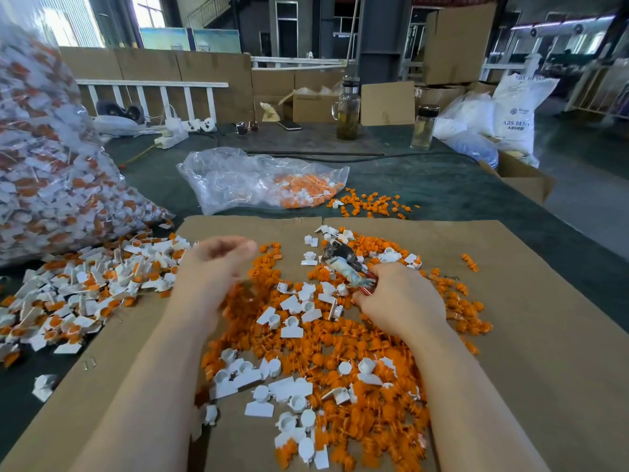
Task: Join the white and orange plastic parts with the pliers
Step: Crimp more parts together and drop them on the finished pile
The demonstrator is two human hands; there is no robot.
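Observation:
Loose orange parts (pixel 340 356) and white parts (pixel 292 327) lie mixed in a heap on a cardboard sheet (pixel 544 335). My right hand (pixel 401 298) grips the handles of the pliers (pixel 343 262), whose jaws point up and left over the heap. My left hand (pixel 214 264) hovers blurred above the heap's left edge, fingers loosely curled; nothing shows in it. A pile of joined white-and-orange pieces (pixel 85 284) lies to the left of the cardboard.
A big clear bag of joined pieces (pixel 44 158) rises at the left. A flatter plastic bag with orange parts (pixel 258 180) lies behind the cardboard. Two bottles (pixel 348 110), sunglasses, a phone, a power strip and cardboard boxes stand farther back.

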